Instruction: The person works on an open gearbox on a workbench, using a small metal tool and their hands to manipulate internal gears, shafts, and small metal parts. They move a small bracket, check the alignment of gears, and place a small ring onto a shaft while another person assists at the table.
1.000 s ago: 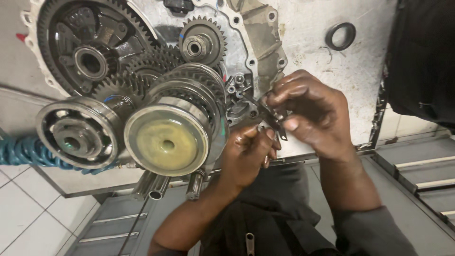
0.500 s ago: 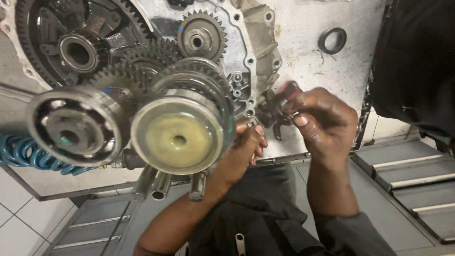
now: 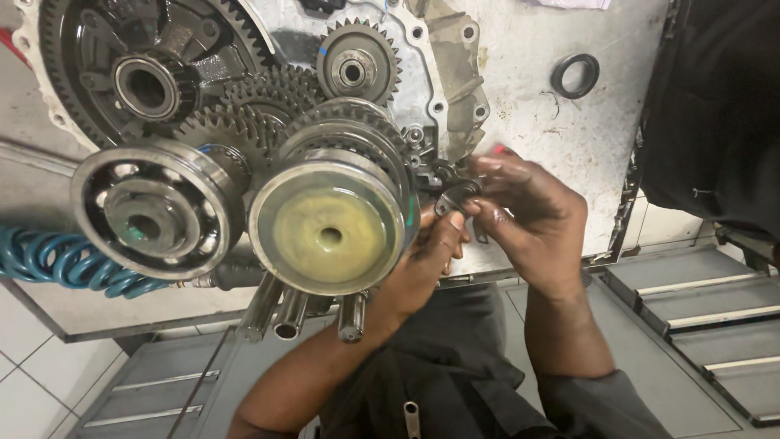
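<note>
A gearbox housing [image 3: 455, 73] lies open on a metal bench, with two tall gear shafts standing up out of it. The nearer shaft end [image 3: 329, 232] is a steel cup smeared with yellowish grease; the other [image 3: 154, 211] carries a ball bearing. My right hand [image 3: 528, 215] pinches a small dark metal part [image 3: 455, 195] right beside the greased shaft. My left hand [image 3: 422, 260] comes up from below, its fingertips touching the same part. Which hand bears the part's weight is hard to tell.
A black rubber seal ring [image 3: 574, 75] lies on the bench at upper right. A blue coiled air hose [image 3: 65, 264] hangs at left. Three steel rods [image 3: 292, 313] stick out below the shafts. Another person's dark clothing [image 3: 715, 106] fills the right edge. Grey floor panels [image 3: 699, 301] lie below.
Both hands have shifted left with the small part, closer to the greased shaft. The view has moved in toward the gearbox.
</note>
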